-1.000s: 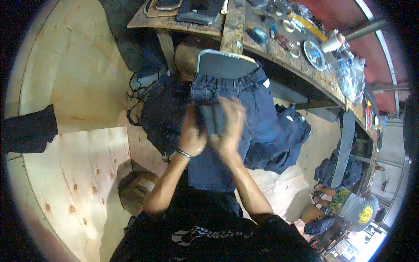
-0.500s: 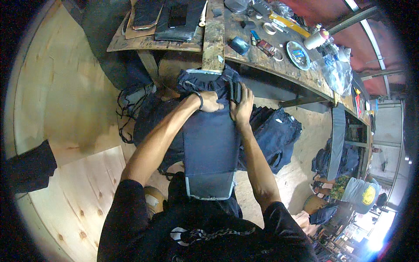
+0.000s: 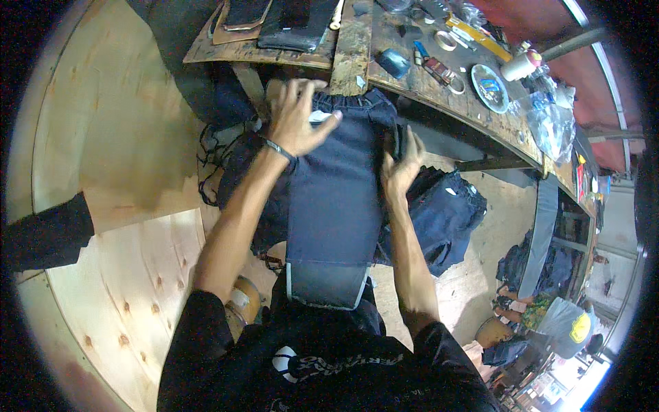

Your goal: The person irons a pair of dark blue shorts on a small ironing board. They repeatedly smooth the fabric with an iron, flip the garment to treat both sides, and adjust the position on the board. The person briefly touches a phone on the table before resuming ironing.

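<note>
1. Between and below the hands, navy elastic-waist pants (image 3: 329,206) are stretched over a dark, pale-edged board (image 3: 326,288), whose lower end is left uncovered on the wearer's side.
2. The left hand (image 3: 300,120) is spread wide at the left of the gathered waistband (image 3: 357,101); a white label (image 3: 319,117) is framed by its thumb and forefinger. Whether the cloth is pressed cannot be told.
3. A small dark object (image 3: 399,141) is held in the narrowly curled right hand (image 3: 405,165), at the pants' right edge; its kind cannot be told.
4. Right of the right hand, dark garments (image 3: 443,220) are heaped.
5. Beyond both hands, a tape roll (image 3: 445,40), a blue-rimmed dish (image 3: 489,89) and a thread cone (image 3: 522,66) are carried by the wooden desk (image 3: 415,84).
</note>
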### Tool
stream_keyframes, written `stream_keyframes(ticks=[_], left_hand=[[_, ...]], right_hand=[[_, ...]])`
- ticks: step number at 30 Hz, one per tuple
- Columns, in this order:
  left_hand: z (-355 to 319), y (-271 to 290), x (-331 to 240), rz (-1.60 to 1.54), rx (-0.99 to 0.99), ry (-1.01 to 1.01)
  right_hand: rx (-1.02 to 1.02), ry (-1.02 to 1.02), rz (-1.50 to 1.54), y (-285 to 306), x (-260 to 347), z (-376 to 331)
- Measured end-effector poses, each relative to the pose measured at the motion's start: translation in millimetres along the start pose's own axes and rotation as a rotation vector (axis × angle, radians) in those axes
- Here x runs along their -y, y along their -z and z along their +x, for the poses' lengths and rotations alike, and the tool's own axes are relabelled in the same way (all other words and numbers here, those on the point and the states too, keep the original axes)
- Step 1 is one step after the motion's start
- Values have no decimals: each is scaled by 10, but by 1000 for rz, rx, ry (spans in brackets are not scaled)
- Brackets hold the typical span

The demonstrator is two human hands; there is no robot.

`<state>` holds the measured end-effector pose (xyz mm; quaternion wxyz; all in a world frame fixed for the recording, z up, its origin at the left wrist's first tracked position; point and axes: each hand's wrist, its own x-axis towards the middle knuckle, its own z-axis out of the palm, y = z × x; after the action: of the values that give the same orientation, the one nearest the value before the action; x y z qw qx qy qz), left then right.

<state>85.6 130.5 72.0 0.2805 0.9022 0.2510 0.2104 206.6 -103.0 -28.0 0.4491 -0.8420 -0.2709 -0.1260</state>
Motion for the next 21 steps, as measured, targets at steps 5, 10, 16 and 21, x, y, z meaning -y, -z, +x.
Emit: stream_keyframes(ticks=[5, 10, 16, 21], left_hand=[[-240, -724, 81, 335, 184, 24], [63, -868, 296, 338, 237, 51], [256, -720, 211, 292, 359, 140], [294, -771, 214, 337, 310, 154]], right_hand=[[941, 321, 384, 566, 810, -676], [1422, 419, 760, 386, 957, -555], [1304, 285, 462, 153, 948, -406], [1693, 212, 506, 200, 945, -317]])
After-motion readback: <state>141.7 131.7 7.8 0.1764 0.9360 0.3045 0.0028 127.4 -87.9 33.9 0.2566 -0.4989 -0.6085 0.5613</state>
